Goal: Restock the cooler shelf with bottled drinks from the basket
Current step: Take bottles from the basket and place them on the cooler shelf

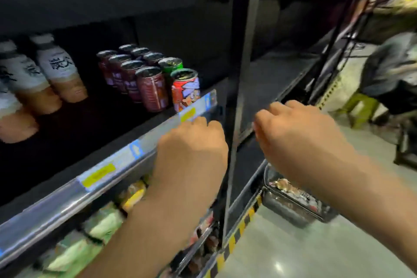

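The cooler (239, 29) fills the left and middle of the view, its dark upright post running down between the two forearms. Both arms reach forward from the lower edge, bare, backs of the hands up.

The left hand (191, 149) sits just before the front rail of the cooler shelf (67, 196), knuckles at the rail's yellow price tags. Its fingers bend down and away out of sight, so I cannot tell whether they grip anything. The right hand (300, 128) hangs right of the post, fingers curled under at the dark shelf edge there (whether they close on that edge or on nothing is not clear).

The basket (291, 212) stands on the floor under the right forearm, against the cooler's striped base; what is in it is too blurred to name.

On the shelf, at the left, stand white-labelled bottled drinks (59, 72) with tan liquid, leaning in the wide lens. Right of them dark red cans (151, 90) stand in rows, with a red cartoon can (185, 90) at the front corner and a green can (170, 64) just behind it.

Green and yellow packs (101, 225) lie on the level below.
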Action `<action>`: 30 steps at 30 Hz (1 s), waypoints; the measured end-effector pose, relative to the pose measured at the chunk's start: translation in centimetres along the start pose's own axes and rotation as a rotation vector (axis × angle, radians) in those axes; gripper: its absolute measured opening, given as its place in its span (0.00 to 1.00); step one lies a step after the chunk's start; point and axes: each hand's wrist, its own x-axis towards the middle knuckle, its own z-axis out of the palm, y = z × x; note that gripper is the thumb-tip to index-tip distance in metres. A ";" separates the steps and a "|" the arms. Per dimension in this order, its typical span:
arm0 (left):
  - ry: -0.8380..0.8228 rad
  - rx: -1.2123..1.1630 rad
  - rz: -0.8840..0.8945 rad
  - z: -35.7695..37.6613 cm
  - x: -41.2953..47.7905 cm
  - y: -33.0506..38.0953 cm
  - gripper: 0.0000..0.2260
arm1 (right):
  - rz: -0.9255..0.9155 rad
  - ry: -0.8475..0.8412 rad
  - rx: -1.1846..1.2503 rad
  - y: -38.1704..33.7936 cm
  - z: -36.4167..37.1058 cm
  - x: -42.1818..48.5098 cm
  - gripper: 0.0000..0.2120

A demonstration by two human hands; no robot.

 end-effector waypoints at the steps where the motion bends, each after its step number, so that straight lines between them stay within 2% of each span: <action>1: -0.046 -0.048 0.041 0.4 0.3 1.8 0.13 | 0.042 -0.046 -0.030 1.2 0.7 -1.4 0.11; 4: -0.173 -0.164 0.141 3.0 0.4 6.8 0.14 | 0.167 -0.228 -0.094 4.5 2.8 -5.5 0.12; 6: -0.243 -0.219 0.253 4.6 0.5 10.1 0.14 | 0.269 -0.305 -0.112 6.1 4.0 -7.9 0.09; 8: -0.310 -0.239 0.362 6.3 0.8 13.3 0.09 | 0.360 -0.392 -0.107 7.6 5.8 -10.1 0.09; 10: -0.375 -0.253 0.388 9.2 1.3 16.3 0.05 | 0.422 -0.465 -0.058 9.0 8.1 -12.1 0.11; 13: -0.460 -0.277 0.445 13.3 3.1 20.5 0.10 | 0.524 -0.551 0.006 11.4 12.3 -14.0 0.13; 15: -0.551 -0.260 0.434 17.6 4.1 22.9 0.04 | 0.565 -0.603 0.039 13.3 15.6 -14.5 0.14; 18: -0.626 -0.220 0.426 24.3 6.9 26.6 0.08 | 0.622 -0.690 0.096 17.1 21.3 -14.1 0.14; 24: -0.833 -0.140 0.403 36.5 14.1 34.6 0.10 | 0.672 -0.846 0.183 27.5 34.2 -10.0 0.14; 28: -1.005 -0.104 0.427 43.5 19.6 39.8 0.12 | 0.688 -0.943 0.232 34.3 41.4 -6.8 0.13; 30: -1.020 -0.104 0.486 46.8 21.9 42.0 0.12 | 0.695 -0.993 0.253 37.1 44.9 -5.6 0.14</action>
